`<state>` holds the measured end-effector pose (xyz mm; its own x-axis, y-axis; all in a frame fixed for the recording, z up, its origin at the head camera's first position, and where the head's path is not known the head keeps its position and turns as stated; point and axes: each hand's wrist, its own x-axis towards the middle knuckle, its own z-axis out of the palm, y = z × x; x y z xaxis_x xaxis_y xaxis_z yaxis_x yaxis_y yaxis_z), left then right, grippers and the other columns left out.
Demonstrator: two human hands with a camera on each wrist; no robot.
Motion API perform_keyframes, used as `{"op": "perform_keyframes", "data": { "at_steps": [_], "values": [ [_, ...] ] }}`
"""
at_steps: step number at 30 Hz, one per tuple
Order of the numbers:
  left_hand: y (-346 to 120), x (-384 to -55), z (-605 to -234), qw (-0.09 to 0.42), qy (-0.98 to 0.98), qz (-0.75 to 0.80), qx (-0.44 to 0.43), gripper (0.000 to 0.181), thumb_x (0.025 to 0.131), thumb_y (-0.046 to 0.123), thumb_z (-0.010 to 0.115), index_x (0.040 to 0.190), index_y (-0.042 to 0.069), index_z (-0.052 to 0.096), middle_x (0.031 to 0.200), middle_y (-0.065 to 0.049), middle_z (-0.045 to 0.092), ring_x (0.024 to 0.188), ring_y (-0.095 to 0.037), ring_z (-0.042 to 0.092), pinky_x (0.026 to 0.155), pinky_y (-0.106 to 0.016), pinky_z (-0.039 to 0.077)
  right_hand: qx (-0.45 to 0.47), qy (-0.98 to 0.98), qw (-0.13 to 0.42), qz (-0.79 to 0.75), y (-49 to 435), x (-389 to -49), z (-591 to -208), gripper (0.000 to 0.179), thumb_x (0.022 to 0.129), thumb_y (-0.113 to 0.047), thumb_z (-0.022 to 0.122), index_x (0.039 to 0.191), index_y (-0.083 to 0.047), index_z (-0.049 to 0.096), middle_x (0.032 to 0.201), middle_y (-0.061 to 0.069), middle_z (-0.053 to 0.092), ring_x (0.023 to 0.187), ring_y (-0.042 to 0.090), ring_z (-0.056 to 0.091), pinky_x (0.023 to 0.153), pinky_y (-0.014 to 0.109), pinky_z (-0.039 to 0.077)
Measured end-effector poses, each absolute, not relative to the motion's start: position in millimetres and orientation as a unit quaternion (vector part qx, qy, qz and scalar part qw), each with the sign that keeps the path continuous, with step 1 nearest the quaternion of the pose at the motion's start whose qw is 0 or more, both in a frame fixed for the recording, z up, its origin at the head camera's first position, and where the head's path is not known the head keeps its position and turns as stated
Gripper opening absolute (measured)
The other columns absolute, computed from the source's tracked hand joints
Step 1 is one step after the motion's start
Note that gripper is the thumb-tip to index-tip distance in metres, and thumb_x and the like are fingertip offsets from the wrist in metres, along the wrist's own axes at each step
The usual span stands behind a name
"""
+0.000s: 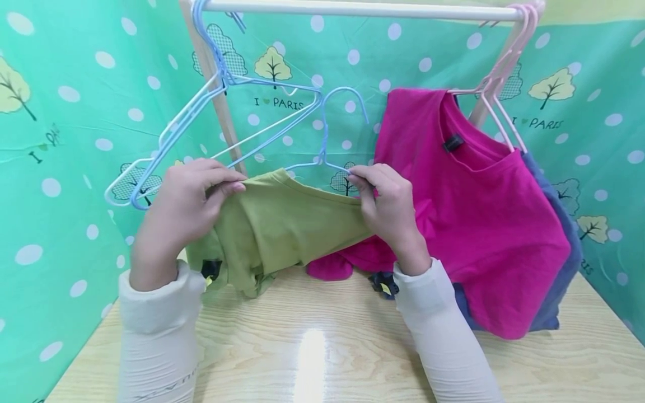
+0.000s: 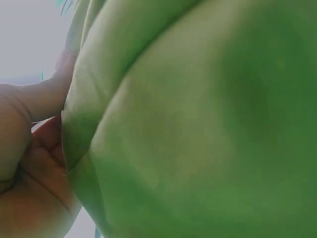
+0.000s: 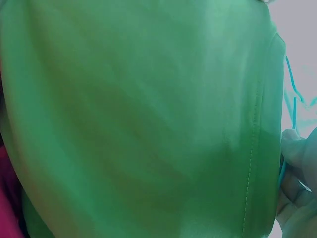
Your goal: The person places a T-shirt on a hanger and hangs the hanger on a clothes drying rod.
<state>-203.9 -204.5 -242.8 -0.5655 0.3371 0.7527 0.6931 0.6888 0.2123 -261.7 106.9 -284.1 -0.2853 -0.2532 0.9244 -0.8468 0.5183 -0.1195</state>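
In the head view my left hand (image 1: 188, 198) pinches the left shoulder of a green T-shirt (image 1: 297, 215) between thumb and fingers. A blue clothes hanger (image 1: 323, 131) rises at the shirt's neckline, its hook pointing up and free of the rail. Its left arm runs in behind the collar; the far end is hidden by cloth. My right hand (image 1: 385, 204) pinches the hanger's right arm beside the neckline. In the right wrist view, blue wire passes by the fingers (image 3: 297, 148), next to the stitched collar. Green cloth fills most of the left wrist view, the thumb (image 2: 47, 99) against its edge.
A white rail (image 1: 363, 8) spans the top. Blue and white hangers (image 1: 173, 126) hang at its left. On the right, pink hangers (image 1: 499, 84) carry a magenta T-shirt (image 1: 484, 212), with a blue garment (image 1: 559, 240) behind. Below lies a wooden table (image 1: 312, 347).
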Motion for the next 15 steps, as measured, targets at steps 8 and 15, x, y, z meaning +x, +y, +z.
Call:
{"op": "perform_keyframes", "data": {
  "at_steps": [8, 15],
  "values": [
    [-219, -203, -244, 0.311, -0.878, -0.230, -0.282, 0.011, 0.086, -0.001, 0.079, 0.095, 0.004, 0.081, 0.088, -0.007, 0.077, 0.072, -0.019, 0.063, 0.068, -0.022, 0.040, 0.369, -0.739, 0.465, 0.318, 106, -261, -284, 0.010, 0.094, -0.001, 0.072, 0.098, 0.006, 0.076, 0.087, 0.017, 0.073, 0.077, 0.028, 0.066, 0.073, 0.038, 0.058],
    [-228, -198, -244, 0.313, -0.884, -0.232, -0.260, 0.012, 0.084, -0.001, 0.082, 0.094, 0.006, 0.082, 0.087, -0.006, 0.077, 0.073, -0.019, 0.061, 0.069, -0.021, 0.040, 0.362, -0.745, 0.463, 0.317, 106, -260, -284, 0.011, 0.094, -0.002, 0.072, 0.099, 0.006, 0.077, 0.087, 0.017, 0.074, 0.076, 0.028, 0.067, 0.071, 0.038, 0.058]
  ]
}}
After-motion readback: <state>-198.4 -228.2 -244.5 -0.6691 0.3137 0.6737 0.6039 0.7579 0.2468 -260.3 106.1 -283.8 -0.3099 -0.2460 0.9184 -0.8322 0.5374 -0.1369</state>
